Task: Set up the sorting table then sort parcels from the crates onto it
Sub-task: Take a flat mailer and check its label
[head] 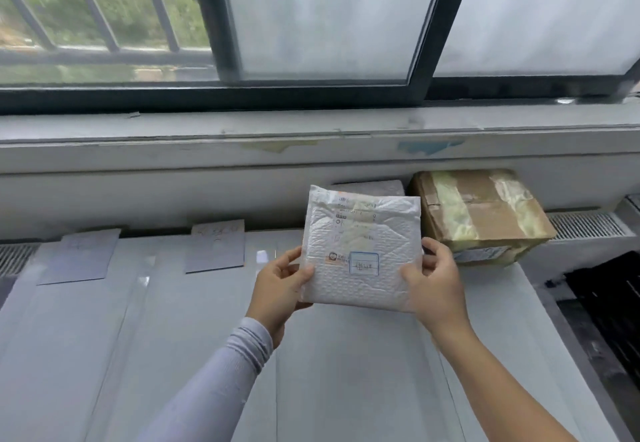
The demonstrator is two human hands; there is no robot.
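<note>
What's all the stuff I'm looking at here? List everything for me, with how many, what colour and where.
Padded mailer: one, white with a printed label, held above the table's middle.
Cardboard box: one, brown with shiny tape, far right of the table, against the wall.
Grey parcel: one, mostly hidden behind the mailer.
Cards: two, grey-lilac, at the table's far edge, left of the mailer.
Table: one, pale grey.
Window: dark frame, frosted panes, bars at left.
Dark crate: one, black, right of the table.
Left hand: grips the mailer's left edge; lilac sleeve.
Right hand: grips its right edge.
</note>
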